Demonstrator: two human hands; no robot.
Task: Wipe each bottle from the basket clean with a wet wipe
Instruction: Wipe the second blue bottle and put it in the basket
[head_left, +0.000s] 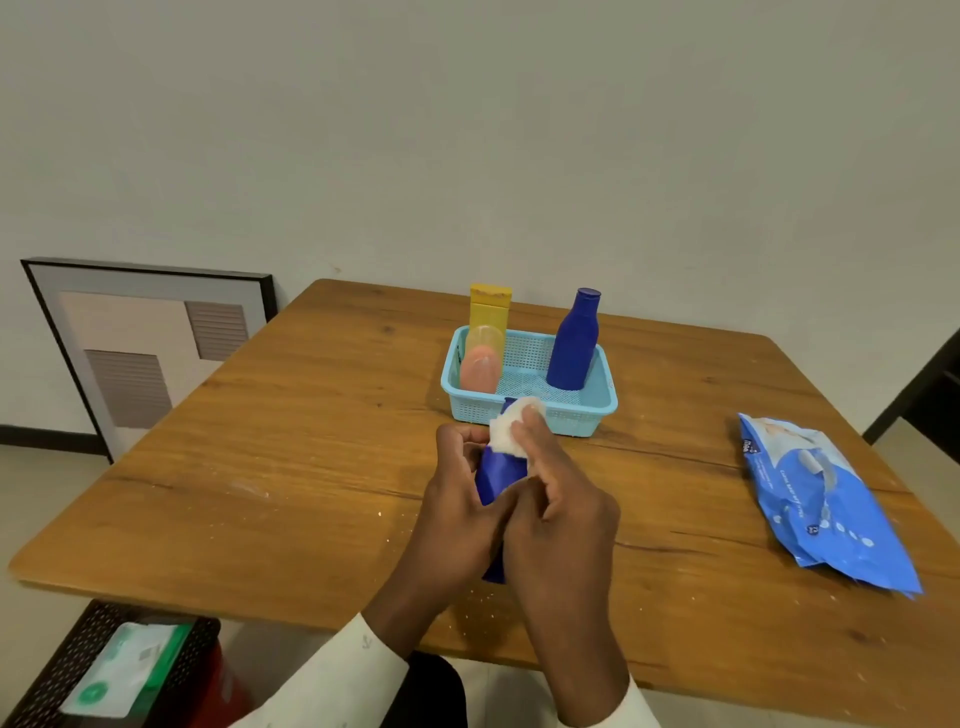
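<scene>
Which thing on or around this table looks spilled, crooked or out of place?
Pale crumbs or specks lie scattered on the table near its front edge, like a small spill. In the basket, the pink bottle leans instead of standing upright like the blue bottle.

Left hand (457, 499) curled in a grip, right hand (561, 499) beside it with fingers (527, 423) extended forward, pressing

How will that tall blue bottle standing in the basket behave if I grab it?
The tall blue bottle looks rigid plastic, so probably firm to grip. Tall and narrow, standing upright in the basket, it may tip if nudged. Its smooth surface could be slippery.
</scene>
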